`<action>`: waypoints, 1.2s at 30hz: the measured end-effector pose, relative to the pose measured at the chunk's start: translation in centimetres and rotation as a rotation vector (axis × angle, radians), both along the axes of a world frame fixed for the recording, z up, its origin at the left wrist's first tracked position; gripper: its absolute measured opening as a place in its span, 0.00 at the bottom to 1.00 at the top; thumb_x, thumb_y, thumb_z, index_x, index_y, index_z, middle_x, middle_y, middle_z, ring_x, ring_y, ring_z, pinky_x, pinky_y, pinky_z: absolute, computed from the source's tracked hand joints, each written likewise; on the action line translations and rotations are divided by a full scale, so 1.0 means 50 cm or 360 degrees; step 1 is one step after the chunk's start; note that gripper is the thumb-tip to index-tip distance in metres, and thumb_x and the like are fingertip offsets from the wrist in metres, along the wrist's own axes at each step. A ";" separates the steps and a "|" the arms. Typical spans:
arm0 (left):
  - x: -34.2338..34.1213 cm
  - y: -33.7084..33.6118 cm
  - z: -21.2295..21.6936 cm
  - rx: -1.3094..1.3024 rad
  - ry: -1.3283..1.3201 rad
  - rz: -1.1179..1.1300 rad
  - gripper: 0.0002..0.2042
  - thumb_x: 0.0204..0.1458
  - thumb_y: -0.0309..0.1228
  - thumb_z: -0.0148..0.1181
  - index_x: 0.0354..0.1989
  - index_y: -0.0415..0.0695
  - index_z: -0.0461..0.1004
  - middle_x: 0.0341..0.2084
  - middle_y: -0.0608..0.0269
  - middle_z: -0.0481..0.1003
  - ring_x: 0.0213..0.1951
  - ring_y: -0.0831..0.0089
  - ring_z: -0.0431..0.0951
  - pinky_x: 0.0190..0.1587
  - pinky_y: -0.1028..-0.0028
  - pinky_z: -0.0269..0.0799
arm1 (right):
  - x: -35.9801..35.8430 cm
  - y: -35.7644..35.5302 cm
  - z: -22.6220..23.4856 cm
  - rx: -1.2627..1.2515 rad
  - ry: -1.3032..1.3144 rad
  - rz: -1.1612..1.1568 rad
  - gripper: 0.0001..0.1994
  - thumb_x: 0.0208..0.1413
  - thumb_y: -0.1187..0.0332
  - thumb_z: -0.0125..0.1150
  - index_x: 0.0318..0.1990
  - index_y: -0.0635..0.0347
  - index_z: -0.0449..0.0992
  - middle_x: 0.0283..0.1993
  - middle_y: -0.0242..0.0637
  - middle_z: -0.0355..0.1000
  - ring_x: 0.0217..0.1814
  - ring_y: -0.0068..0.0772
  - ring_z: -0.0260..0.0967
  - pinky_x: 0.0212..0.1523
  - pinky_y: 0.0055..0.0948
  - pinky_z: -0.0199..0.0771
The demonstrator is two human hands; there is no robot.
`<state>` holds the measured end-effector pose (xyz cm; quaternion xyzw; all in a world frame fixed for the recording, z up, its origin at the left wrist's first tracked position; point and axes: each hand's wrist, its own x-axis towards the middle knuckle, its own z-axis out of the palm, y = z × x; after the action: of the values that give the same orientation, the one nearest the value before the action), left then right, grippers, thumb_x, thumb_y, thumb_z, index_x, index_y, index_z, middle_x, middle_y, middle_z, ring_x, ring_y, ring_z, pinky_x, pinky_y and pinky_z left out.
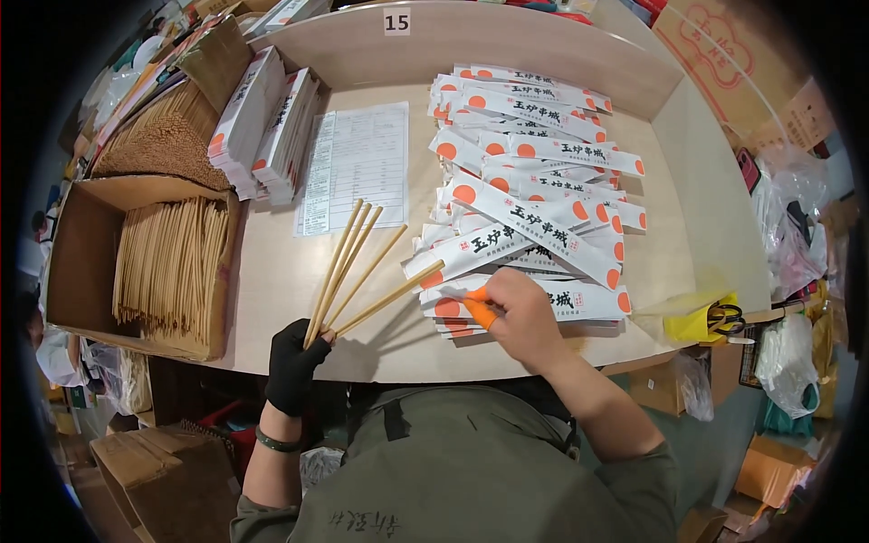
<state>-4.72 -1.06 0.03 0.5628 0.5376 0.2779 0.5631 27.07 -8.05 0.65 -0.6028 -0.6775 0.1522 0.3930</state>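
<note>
My left hand [294,369], in a black glove with bare fingertips, is closed around the lower ends of several wooden chopsticks [342,267]. They fan out upward, and one leans right so its tip lies over the paper sleeves. My right hand [523,315] has orange covers on its fingertips. Its fingers are pinched at the left part of a white paper chopstick sleeve [593,302] with orange dots, at the near edge of the pile. Beyond it, a heap of similar sleeves [561,185] overlaps at various angles; whether they hold chopsticks cannot be seen.
At the left stands an open cardboard box [226,299] of loose chopsticks, with more bundled chopsticks [154,136] behind. Stacks of flat sleeves [249,113] and a printed sheet [362,163] lie beside it. Scissors [726,317] sit by a yellow packet at the right edge. Raised panels border the table.
</note>
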 end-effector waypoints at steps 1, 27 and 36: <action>-0.001 -0.001 0.001 -0.0025 -0.0029 0.0022 0.07 0.50 0.30 0.61 0.29 0.39 0.74 0.21 0.69 0.72 0.22 0.86 0.65 0.26 0.83 0.60 | 0.002 0.002 0.008 -0.0004 0.0000 0.0000 0.09 0.46 0.73 0.68 0.26 0.63 0.70 0.24 0.34 0.62 0.24 0.30 0.60 0.27 0.23 0.62; 0.294 0.076 0.046 0.0595 -0.0649 0.0104 0.16 0.62 0.37 0.49 0.48 0.36 0.72 0.44 0.61 0.75 0.45 0.77 0.71 0.50 0.76 0.66 | 0.048 0.146 0.104 0.0495 -0.0784 0.0486 0.08 0.41 0.68 0.64 0.29 0.60 0.75 0.29 0.35 0.70 0.32 0.38 0.70 0.33 0.36 0.70; 0.230 0.085 -0.027 -0.0201 -0.0816 -0.0216 0.14 0.60 0.36 0.52 0.48 0.40 0.69 0.44 0.58 0.75 0.48 0.66 0.75 0.49 0.66 0.72 | 0.190 0.119 0.029 -0.0151 -0.0923 0.0155 0.14 0.44 0.69 0.65 0.39 0.63 0.73 0.40 0.43 0.71 0.46 0.47 0.68 0.45 0.42 0.70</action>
<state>6.78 3.21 -1.31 0.4725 0.3548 0.3388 0.7321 36.59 -2.09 2.08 -0.6057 -0.7817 0.0238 0.1467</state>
